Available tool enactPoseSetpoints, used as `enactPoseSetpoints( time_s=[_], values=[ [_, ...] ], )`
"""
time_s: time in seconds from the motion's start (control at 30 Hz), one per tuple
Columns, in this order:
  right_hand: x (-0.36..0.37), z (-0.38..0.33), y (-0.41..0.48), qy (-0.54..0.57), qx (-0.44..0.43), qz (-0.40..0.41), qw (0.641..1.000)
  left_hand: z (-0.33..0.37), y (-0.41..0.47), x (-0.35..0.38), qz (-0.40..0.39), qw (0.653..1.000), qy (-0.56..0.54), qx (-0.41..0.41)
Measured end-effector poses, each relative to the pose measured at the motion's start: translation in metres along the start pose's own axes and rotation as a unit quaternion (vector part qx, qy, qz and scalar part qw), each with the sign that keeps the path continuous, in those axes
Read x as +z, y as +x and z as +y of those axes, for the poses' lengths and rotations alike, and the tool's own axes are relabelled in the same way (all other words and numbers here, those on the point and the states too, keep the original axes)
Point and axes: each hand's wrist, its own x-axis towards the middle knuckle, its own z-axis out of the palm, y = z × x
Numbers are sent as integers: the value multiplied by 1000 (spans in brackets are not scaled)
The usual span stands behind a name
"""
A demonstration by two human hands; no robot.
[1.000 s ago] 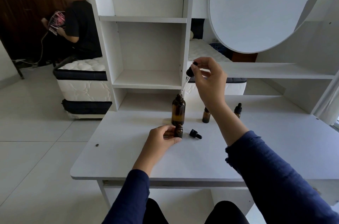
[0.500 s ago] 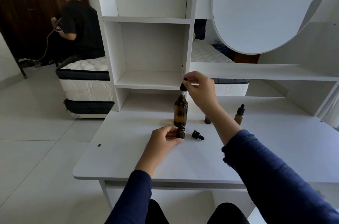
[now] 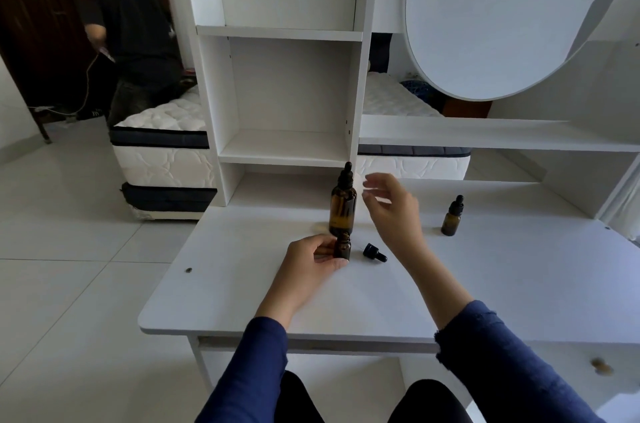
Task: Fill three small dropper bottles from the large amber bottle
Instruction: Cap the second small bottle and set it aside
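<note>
On the white counter (image 3: pixel 242 287), the left hand (image 3: pixel 310 260) gripped an uncapped small dropper bottle (image 3: pixel 342 247). Its fingers (image 3: pixel 323 244) curled round the bottle's left side and the thumb pressed the near side. The bottle stood upright on the counter, directly in front of the large amber bottle (image 3: pixel 343 208) and touching it or nearly so; the view did not settle which.

The large amber bottle stood upright near the middle of the counter with its black dropper top (image 3: pixel 346 175) seated in its neck.

The right hand (image 3: pixel 393 214) hovered just to the right of the large bottle, above the counter. Its fingers (image 3: pixel 374 185) were loosely spread, blurred and holding nothing.

A loose black dropper cap (image 3: pixel 374 253) lay on its side on the counter just right of the held bottle, between the two hands. A second small dropper bottle (image 3: pixel 452 218), capped and upright, stood well apart on the far right of the counter.

A white shelf unit (image 3: pixel 287 86) rose at the far edge of the counter, with a round white panel (image 3: pixel 502 14) to its right. Beyond lay a bed (image 3: pixel 162 149), where another person (image 3: pixel 131 27) sat at the far left.
</note>
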Motion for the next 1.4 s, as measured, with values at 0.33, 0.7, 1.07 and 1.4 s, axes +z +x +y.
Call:
enactPoseSetpoints(
  time_s=[0.33, 0.7, 1.07, 1.4],
  values=[
    [-15, 40, -56, -118, 75, -159, 977, -4, 2, 1, 3, 1000, -4, 14],
    [-24, 25, -43, 125, 159, -43, 978, -2, 1, 0, -1, 1000, 6, 11],
    [-23, -10, -28, -27, 18, -141, 990, 2, -3, 0, 5, 999, 31, -1],
    [-10, -32, 1, -290, -44, -338, 894, -2, 0, 0, 10, 999, 31, 13]
  ],
)
